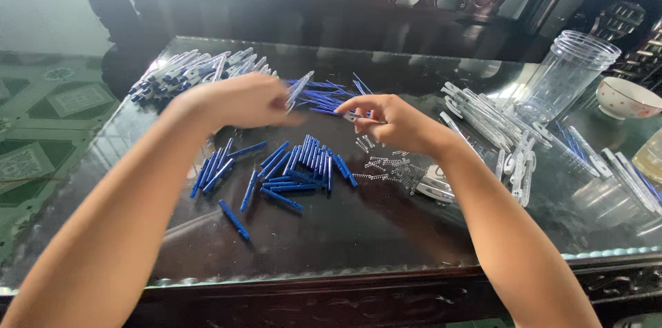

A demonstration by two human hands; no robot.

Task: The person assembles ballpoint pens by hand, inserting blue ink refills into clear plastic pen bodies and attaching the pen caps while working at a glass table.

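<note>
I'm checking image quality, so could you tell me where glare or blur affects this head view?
Head view: window glare washes the glass tabletop at far right, near the clear plastic jar; the left hand is motion-blurred; the right hand and blue pen parts stay fairly sharp; the frame edges bow slightly.

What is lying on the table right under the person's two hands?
Under the left hand and right hand, the glass-topped table holds loose blue pen parts and small metal springs. Whatever lies directly beneath the palms is covered and cannot be seen.
</note>
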